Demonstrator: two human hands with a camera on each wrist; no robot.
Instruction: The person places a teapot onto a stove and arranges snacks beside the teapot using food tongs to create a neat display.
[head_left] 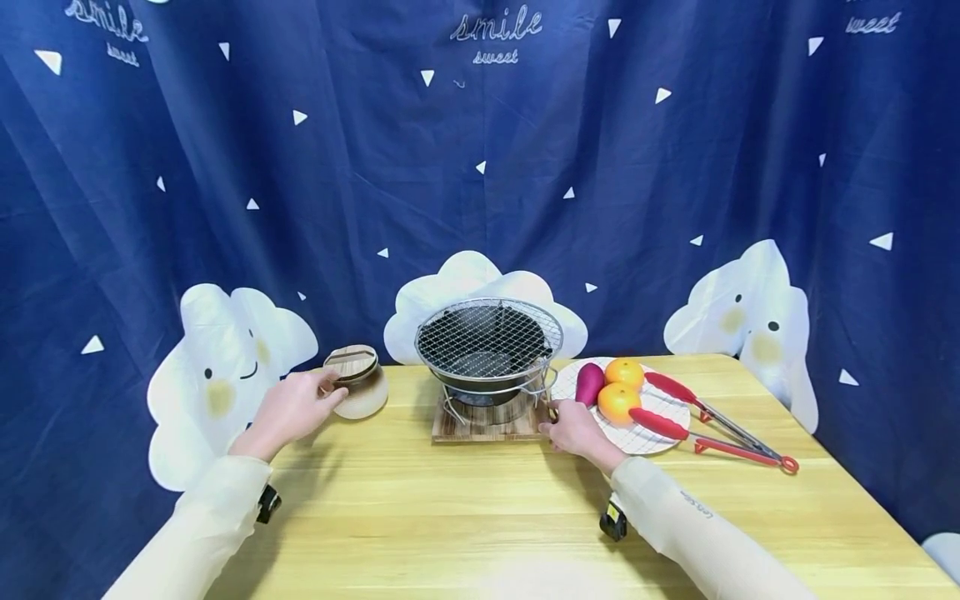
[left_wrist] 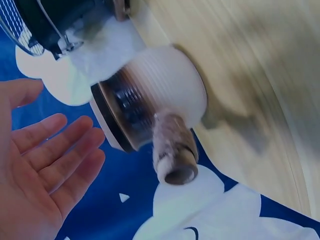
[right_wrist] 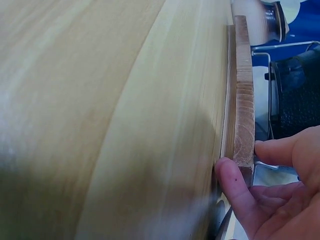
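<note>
Wooden board (head_left: 487, 431) sits on the table (head_left: 405, 517) under a black grill (head_left: 480, 385), & the R hand (head_left: 579, 431) grips the board's 4 o'clock corner btwn its fingers. At the grill's 9 o'clock is a brown-and-white pot (head_left: 366, 400) w/ the L hand (head_left: 296, 406), relaxed & free, at its 8–9 o'clock; can't quite tell if fingertips touch the lid (head_left: 350, 361). Plate (head_left: 663, 407) at 3 o'clock has an eggplant (head_left: 589, 384), 2 oranges (head_left: 620, 406) & red-handled tongs (head_left: 660, 423) partly on it.

Head cam looks forward and down across the table (head_left: 390, 517), wrist cams sit way closer, tipped sideways, all three sharing the grill (head_left: 483, 346) and far-left jar (left_wrist: 167, 82).
</note>
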